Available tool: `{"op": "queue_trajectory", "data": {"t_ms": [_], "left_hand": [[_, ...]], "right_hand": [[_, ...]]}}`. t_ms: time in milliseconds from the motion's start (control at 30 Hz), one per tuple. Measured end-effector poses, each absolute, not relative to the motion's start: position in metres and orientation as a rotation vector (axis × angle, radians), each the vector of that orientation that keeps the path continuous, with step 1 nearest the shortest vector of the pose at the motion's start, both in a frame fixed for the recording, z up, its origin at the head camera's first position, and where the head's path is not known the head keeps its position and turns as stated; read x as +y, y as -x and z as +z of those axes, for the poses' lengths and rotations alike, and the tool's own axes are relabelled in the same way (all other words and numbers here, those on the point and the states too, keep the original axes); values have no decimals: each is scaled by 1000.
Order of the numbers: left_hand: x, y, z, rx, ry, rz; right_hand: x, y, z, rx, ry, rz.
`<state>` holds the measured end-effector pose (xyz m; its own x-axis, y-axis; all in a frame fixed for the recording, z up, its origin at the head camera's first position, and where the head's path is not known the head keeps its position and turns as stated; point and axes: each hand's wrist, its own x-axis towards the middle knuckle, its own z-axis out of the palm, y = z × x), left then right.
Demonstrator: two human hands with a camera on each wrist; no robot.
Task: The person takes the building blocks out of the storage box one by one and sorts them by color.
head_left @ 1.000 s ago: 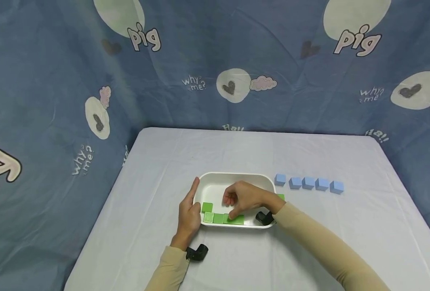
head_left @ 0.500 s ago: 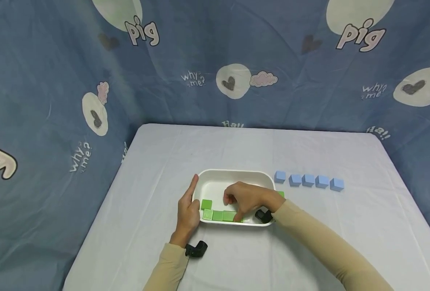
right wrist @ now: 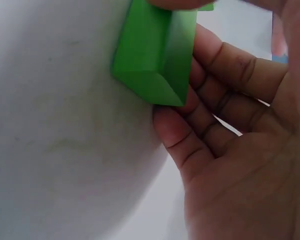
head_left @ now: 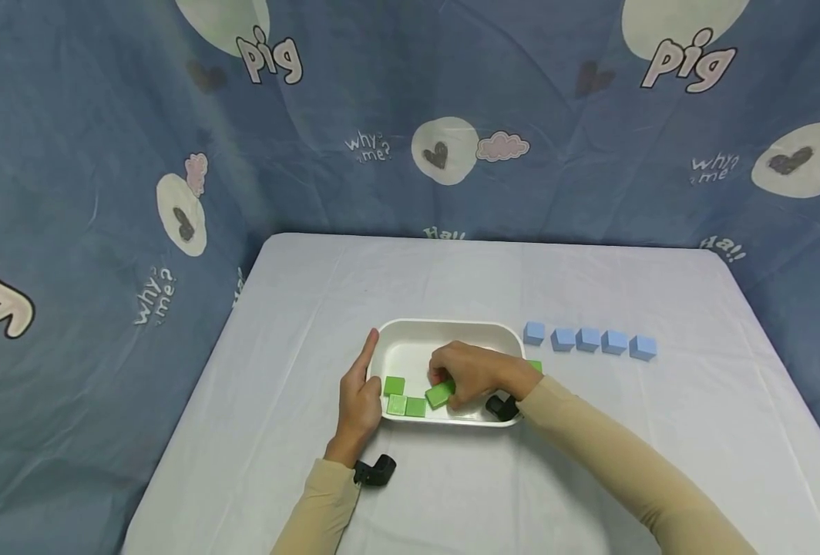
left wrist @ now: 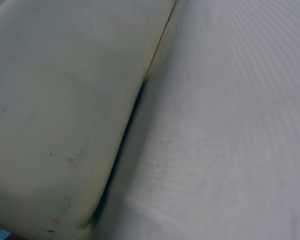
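Observation:
My right hand (head_left: 475,370) is inside a white tray (head_left: 452,324), pinching a green block (head_left: 439,395) between thumb and fingers. In the right wrist view the green block (right wrist: 145,60) is tilted, with the fingertips against one side and the thumb partly over its top. Three more green blocks (head_left: 415,407) lie in the tray's near left corner. My left hand (head_left: 359,408) holds the tray's left end, thumb on the rim and index finger straight along the side. Only the tray's pale wall (left wrist: 65,110) and the cloth show in the left wrist view.
Several blue blocks (head_left: 588,340) stand in a row on the white cloth (head_left: 313,308), right of the tray. Another green block (head_left: 535,366) shows just outside the tray's right end, partly behind my right wrist. A blue patterned curtain (head_left: 354,77) encloses the table's back and sides.
The right hand has taken hold of the right-hand green block from the front row, which now sits tilted and apart from the others. The left hand stays at the tray's end.

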<state>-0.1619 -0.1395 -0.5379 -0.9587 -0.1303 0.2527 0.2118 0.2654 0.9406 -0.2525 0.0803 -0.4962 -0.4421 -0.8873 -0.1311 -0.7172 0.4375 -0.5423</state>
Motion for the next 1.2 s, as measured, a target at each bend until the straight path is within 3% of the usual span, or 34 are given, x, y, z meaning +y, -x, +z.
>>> {"op": "queue_trajectory", "data": {"t_ms": [500, 733, 1200], "left_hand": [[-134, 165, -533, -2255, 74, -1770], [-129, 151, -506, -2270, 30, -1787], [-128, 147, -496, -2280, 45, -1771]], "right_hand": [[88, 257, -492, 2194, 1182, -1057], [94, 258, -491, 2114, 1106, -1257], [121, 256, -463, 1952, 1009, -1567]]}}
